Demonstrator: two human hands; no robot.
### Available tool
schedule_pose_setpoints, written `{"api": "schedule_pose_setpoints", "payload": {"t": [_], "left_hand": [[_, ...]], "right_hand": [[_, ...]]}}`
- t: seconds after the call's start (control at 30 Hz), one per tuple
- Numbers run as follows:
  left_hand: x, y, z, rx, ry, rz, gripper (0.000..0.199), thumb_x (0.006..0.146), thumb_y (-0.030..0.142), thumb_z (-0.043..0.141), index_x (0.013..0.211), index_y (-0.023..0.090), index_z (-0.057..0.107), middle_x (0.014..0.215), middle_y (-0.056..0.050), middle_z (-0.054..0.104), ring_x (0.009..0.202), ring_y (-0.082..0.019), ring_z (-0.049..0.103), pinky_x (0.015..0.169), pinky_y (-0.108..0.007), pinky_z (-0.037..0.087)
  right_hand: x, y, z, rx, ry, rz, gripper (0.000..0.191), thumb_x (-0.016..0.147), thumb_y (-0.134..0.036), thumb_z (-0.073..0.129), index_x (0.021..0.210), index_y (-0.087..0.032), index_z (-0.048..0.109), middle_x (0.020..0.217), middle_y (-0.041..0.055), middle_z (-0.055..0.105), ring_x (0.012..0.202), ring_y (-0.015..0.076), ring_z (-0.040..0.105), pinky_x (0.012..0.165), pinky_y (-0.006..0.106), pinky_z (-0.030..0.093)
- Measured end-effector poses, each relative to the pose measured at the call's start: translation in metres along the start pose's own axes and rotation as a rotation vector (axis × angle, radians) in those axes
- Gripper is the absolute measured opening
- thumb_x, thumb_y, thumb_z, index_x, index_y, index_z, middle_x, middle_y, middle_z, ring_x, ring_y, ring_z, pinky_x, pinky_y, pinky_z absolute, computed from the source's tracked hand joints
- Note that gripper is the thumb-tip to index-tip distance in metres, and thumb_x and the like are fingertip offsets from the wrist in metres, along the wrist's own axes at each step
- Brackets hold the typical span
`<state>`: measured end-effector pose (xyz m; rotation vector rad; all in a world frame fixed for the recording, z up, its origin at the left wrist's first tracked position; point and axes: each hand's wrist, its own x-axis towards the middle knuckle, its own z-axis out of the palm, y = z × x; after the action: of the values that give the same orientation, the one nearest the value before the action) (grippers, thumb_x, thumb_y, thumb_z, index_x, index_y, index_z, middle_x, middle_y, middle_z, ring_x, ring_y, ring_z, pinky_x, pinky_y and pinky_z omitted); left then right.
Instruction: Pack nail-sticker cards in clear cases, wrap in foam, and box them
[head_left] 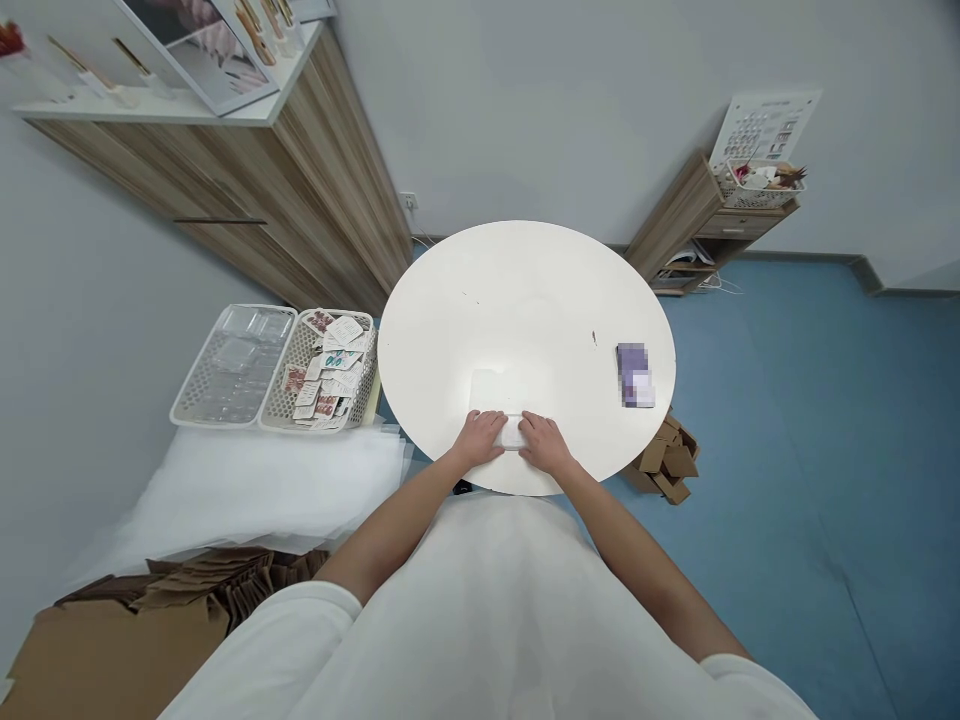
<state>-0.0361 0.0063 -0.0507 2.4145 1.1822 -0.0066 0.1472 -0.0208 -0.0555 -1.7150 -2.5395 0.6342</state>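
At far left, cardboard (pixel 120 640) stacked; next, white sheets (pixel 277 480). Just beyond, side by side: basket (pixel 201 378) of clear packs (pixel 240 355), basket (pixel 276 402) of cards (pixel 339 372). At near edge of tabletop (pixel 525 280): left hand (pixel 480 438), clamped on left end of white piece (pixel 513 432); white piece flat between hands, pale sheet (pixel 486 386) just beyond; right hand (pixel 544 440), clamped on right end. Farther right, purple item (pixel 632 360), pixelated, near rim; then boxes (pixel 673 460) on floor (pixel 780 420).

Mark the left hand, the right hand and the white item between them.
Left hand (pixel 480 438): head view, back of the hand.
Right hand (pixel 545 442): head view, back of the hand.
White item (pixel 513 433): head view, visible middle between the hands.
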Motion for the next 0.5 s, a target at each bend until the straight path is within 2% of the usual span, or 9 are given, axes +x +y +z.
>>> {"api": "schedule_pose_setpoints", "payload": {"t": [0.1, 0.2, 0.3, 0.4, 0.5], "left_hand": [[0.001, -0.001, -0.004, -0.02, 0.007, 0.015, 0.055, 0.066, 0.03, 0.059, 0.117, 0.021, 0.043, 0.12, -0.009, 0.05, 0.109, -0.026, 0.045, 0.094, -0.043, 0.024], [0.0, -0.001, -0.01, -0.061, -0.02, 0.032, 0.052, 0.064, 0.035, 0.059, 0.113, 0.02, 0.048, 0.11, -0.009, 0.056, 0.103, -0.026, 0.049, 0.092, -0.042, 0.027], [-0.001, -0.001, -0.015, -0.123, -0.064, 0.029, 0.047, 0.065, 0.039, 0.058, 0.109, 0.022, 0.052, 0.103, -0.006, 0.06, 0.098, -0.025, 0.052, 0.088, -0.038, 0.033], [0.001, -0.004, -0.017, -0.179, -0.054, 0.005, 0.04, 0.071, 0.041, 0.053, 0.107, 0.024, 0.056, 0.106, -0.005, 0.059, 0.101, -0.024, 0.051, 0.088, -0.037, 0.035], [0.005, -0.012, -0.021, -0.28, -0.016, -0.054, 0.037, 0.077, 0.046, 0.045, 0.101, 0.023, 0.06, 0.115, -0.006, 0.055, 0.102, -0.022, 0.052, 0.088, -0.034, 0.038]], "right_hand": [[0.001, -0.002, -0.005, 0.013, -0.008, 0.012, 0.039, 0.066, -0.022, 0.058, 0.102, -0.018, 0.046, 0.127, 0.0134, 0.043, 0.113, 0.026, 0.042, 0.089, 0.039, 0.033], [-0.001, -0.004, -0.012, 0.077, -0.076, 0.055, 0.037, 0.065, -0.026, 0.058, 0.099, -0.018, 0.045, 0.111, 0.01, 0.053, 0.096, 0.0232, 0.051, 0.081, 0.036, 0.037], [-0.005, -0.004, -0.018, 0.16, -0.145, 0.086, 0.033, 0.068, -0.028, 0.055, 0.098, -0.019, 0.045, 0.096, 0.0056, 0.057, 0.081, 0.0193, 0.054, 0.074, 0.032, 0.039], [-0.005, -0.002, -0.024, 0.208, -0.116, 0.103, 0.031, 0.073, -0.028, 0.051, 0.102, -0.019, 0.046, 0.108, 0.0085, 0.054, 0.093, 0.0203, 0.053, 0.078, 0.032, 0.039], [0.0, 0.003, -0.031, 0.227, -0.049, 0.118, 0.028, 0.079, -0.031, 0.047, 0.103, -0.019, 0.05, 0.129, 0.0115, 0.041, 0.118, 0.0236, 0.039, 0.089, 0.036, 0.034]]}}
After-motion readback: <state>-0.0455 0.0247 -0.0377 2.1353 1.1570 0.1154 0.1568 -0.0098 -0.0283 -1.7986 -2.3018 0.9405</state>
